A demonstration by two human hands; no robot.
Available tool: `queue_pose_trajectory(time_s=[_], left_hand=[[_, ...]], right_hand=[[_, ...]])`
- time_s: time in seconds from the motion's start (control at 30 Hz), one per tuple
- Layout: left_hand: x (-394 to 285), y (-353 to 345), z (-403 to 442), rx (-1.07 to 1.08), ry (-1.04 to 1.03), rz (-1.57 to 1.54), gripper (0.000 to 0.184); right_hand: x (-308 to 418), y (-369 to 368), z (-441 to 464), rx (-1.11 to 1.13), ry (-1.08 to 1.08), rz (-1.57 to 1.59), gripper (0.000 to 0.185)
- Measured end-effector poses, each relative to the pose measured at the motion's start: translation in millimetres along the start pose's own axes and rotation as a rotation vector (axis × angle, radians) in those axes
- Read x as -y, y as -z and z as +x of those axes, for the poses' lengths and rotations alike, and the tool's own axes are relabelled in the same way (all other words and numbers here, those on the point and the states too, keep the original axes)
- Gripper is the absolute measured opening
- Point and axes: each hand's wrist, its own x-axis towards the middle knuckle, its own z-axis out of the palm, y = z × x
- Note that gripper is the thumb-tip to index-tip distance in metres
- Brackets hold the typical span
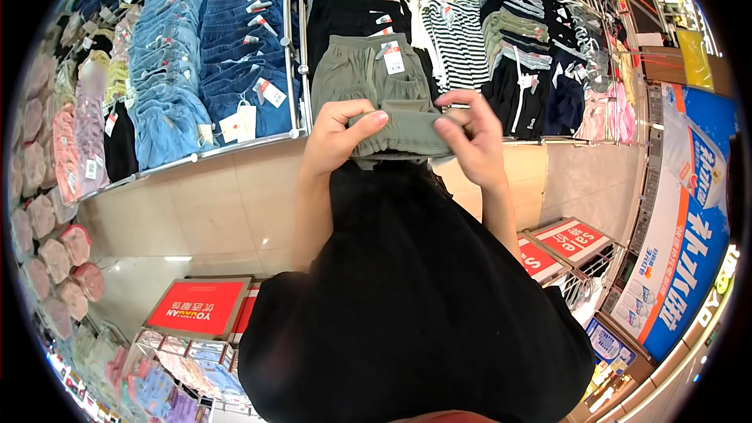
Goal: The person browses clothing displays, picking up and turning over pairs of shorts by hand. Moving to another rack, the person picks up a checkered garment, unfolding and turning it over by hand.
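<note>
Olive-green pants [415, 131] lie folded at the front edge of the display, a white and red tag on their waistband. My left hand [341, 131] grips the left end of the folded near edge, thumb on top. At the right end, my right hand [473, 137] holds the same fold between thumb and fingers, its index finger raised and bent. Another olive-green garment [352, 51] with a gathered waistband lies just beyond, though where one piece ends and the other begins is hard to tell. Black clothes [356, 8] are layered behind.
Blue jeans [243, 47] in rows fill the left racks. Striped pants [454, 31] and dark folded clothes lie to the right. A metal rail [211, 149] edges the display. Red signs [196, 305] stand lower left and lower right, and a blue banner [689, 227] is at far right.
</note>
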Motion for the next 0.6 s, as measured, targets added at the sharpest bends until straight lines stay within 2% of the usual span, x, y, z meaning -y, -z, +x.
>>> queue_pose_trajectory(time_s=[0.07, 0.1, 0.17, 0.23, 0.3, 0.33, 0.43, 0.53, 0.6], left_hand=[[-1.5, 0.6, 0.0, 0.001, 0.03, 0.007, 0.024], [-2.9, 1.1, -0.6, 0.009, 0.061, 0.018, 0.024], [-8.3, 0.5, -2.0, -0.001, 0.063, 0.053, 0.022], [-10.6, 1.7, -4.0, -0.004, 0.065, 0.089, 0.02], [-11.3, 4.5, -5.2, 0.04, 0.017, 0.334, 0.013], [-11.6, 4.7, -5.7, 0.052, -0.01, 0.352, 0.014], [-14.0, 6.1, -7.4, 0.093, -0.016, 0.408, 0.014], [-17.5, 5.0, -9.9, 0.147, 0.068, 0.399, 0.013], [-12.2, 4.6, -9.8, 0.158, 0.037, 0.418, 0.013]], right_hand=[[6.9, -11.8, 5.0, 0.082, 0.006, -0.106, 0.036], [4.9, -11.7, 6.6, 0.089, 0.001, -0.107, 0.036], [-0.5, -8.1, 13.0, 0.11, 0.091, -0.336, 0.038], [-5.5, -5.9, 16.5, 0.116, 0.046, -0.413, 0.039], [-19.7, -3.8, 19.0, 0.046, 0.186, -0.606, 0.042], [-22.4, -3.0, 19.2, 0.047, 0.184, -0.61, 0.042], [-29.5, -0.7, 19.8, -0.138, 0.335, -0.817, 0.04], [-34.8, -0.4, 19.7, -0.219, 0.343, -0.867, 0.038], [-34.8, -4.2, 18.9, -0.32, 0.356, -0.884, 0.041]])
